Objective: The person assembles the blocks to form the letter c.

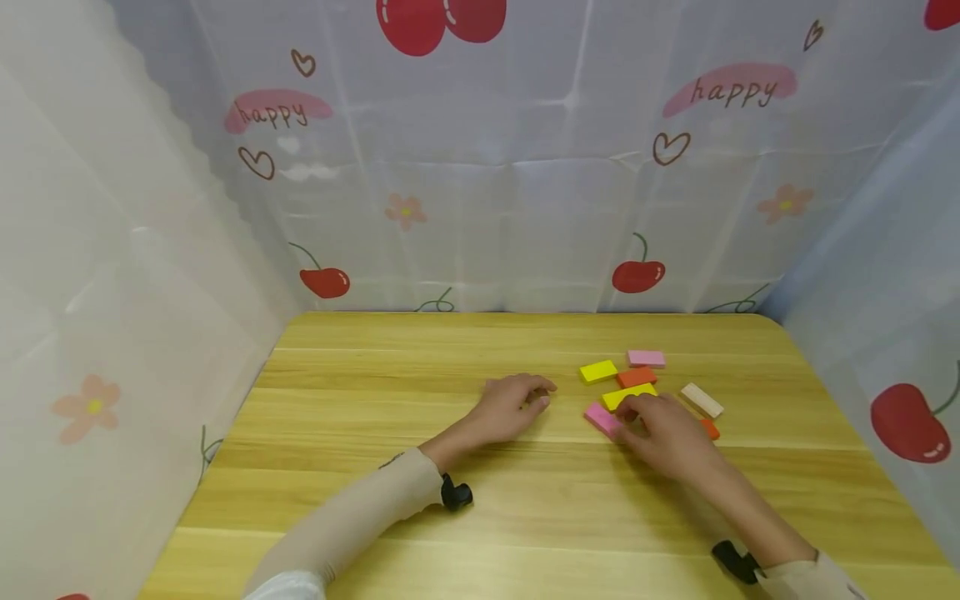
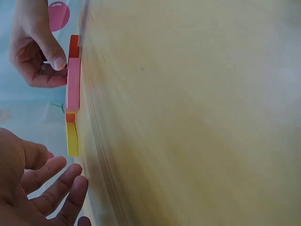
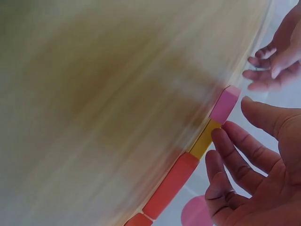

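Observation:
My right hand (image 1: 671, 435) hovers at the near side of a loose group of small rectangular blocks. Its fingertips are close to a yellow block (image 1: 628, 396) and a pink block (image 1: 602, 419). In the right wrist view the thumb and fingers of this hand (image 3: 268, 174) stand apart, with fingertips by the yellow block (image 3: 205, 140); contact is hard to tell. Left of the group, my left hand (image 1: 512, 407) is held above the table with relaxed, slightly bent fingers and nothing in them. Part of an orange-red block (image 1: 710, 429) is hidden behind the right hand.
Farther back lie another yellow block (image 1: 597, 372), an orange-red block (image 1: 637, 378) and a light pink block (image 1: 646, 359). A plain wooden block (image 1: 702, 400) lies at the right. The wooden table (image 1: 420, 358) is enclosed by cherry-printed curtains (image 1: 510, 225).

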Demonstrator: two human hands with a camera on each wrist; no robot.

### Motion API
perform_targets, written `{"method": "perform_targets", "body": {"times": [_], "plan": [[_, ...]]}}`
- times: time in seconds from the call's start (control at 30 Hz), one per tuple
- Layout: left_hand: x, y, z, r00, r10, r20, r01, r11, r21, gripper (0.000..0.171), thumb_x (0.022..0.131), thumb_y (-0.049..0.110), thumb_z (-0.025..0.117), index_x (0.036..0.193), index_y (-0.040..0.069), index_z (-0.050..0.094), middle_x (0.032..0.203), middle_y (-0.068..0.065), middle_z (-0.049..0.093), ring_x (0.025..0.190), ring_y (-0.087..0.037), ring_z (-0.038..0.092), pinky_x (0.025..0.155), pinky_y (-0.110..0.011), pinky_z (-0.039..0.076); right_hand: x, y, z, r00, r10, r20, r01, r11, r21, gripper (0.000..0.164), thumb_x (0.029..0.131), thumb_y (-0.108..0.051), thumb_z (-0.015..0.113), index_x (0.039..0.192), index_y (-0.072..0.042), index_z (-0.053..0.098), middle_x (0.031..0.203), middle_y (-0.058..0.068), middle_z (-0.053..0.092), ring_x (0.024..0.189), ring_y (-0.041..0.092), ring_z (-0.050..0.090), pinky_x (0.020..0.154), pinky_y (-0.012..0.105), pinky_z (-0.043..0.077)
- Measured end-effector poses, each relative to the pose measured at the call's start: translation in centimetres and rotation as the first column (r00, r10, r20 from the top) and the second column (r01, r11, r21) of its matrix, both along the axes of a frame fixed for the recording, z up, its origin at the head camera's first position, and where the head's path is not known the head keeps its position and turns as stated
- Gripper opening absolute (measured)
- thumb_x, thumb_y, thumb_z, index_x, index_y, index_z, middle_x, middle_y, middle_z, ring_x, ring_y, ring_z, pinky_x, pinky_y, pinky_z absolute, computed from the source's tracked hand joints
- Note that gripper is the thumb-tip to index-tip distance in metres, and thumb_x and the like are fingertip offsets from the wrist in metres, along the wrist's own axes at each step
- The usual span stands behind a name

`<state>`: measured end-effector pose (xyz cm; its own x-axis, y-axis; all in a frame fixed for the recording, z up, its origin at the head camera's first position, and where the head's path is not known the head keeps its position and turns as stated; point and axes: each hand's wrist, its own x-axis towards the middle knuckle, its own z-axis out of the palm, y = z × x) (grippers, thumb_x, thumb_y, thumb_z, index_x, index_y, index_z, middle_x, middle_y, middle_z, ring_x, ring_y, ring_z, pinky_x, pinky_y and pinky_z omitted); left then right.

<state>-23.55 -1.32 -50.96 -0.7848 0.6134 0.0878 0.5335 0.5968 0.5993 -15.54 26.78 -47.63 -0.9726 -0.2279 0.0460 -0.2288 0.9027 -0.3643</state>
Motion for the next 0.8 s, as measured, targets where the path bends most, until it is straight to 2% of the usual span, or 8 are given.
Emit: {"method": "perform_targets", "body": {"times": [0.1, 0.3, 0.57, 0.8], "plan": [[-0.1, 1.3, -0.1, 0.999, -0.011, 0.033, 0.01, 1.0, 0.026, 0.033, 0.113, 0.029, 0.054, 0.142, 0.019, 0.069, 0.134, 0.004, 0.075, 0.112, -0.01, 0.071, 0.097, -0.028, 0.056, -0.1, -0.3, 0.1, 1.0, 0.006, 0.008, -0.006, 1.0, 0.007, 0.02, 0.093, -0.026, 0.084, 0.108, -0.014, 0.077, 0.097, -0.003, 0.075, 0.092, 0.02, 0.066, 0.087, 0.047, 0.057], [-0.3, 3.7, 0.0, 0.993, -0.011, 0.115, 0.003, 0.998, 0.07, 0.034, 0.113, 0.03, 0.054, 0.143, 0.02, 0.068, 0.135, 0.007, 0.074, 0.116, -0.008, 0.07, 0.1, -0.028, 0.056, -0.3, -0.4, 0.3, 1.0, -0.007, 0.022, 0.007, 1.0, 0.011, 0.023, 0.091, -0.026, 0.086, 0.106, -0.013, 0.076, 0.092, -0.003, 0.075, 0.084, 0.015, 0.066, 0.079, 0.043, 0.057], [-0.7, 6.3, 0.2, 0.993, -0.003, 0.118, -0.005, 0.997, 0.071, 0.032, 0.111, 0.031, 0.059, 0.138, 0.021, 0.071, 0.127, 0.007, 0.077, 0.109, -0.007, 0.07, 0.098, -0.026, 0.056, 0.2, -0.1, 0.5, 0.998, -0.015, 0.055, 0.015, 1.0, -0.004, 0.021, 0.091, -0.026, 0.087, 0.104, -0.013, 0.076, 0.095, 0.0, 0.077, 0.087, 0.017, 0.068, 0.081, 0.045, 0.059], [-0.8, 8.0, 0.1, 0.994, 0.021, 0.103, -0.028, 0.998, 0.059, 0.033, 0.108, 0.036, 0.063, 0.135, 0.021, 0.074, 0.119, 0.009, 0.079, 0.103, -0.002, 0.07, 0.091, -0.021, 0.055, 1.1, 0.5, 0.8, 0.995, -0.012, 0.102, 0.015, 1.0, -0.027, 0.016, 0.091, -0.023, 0.087, 0.096, -0.016, 0.074, 0.089, -0.003, 0.071, 0.079, 0.015, 0.057, 0.074, 0.034, 0.05]]}}
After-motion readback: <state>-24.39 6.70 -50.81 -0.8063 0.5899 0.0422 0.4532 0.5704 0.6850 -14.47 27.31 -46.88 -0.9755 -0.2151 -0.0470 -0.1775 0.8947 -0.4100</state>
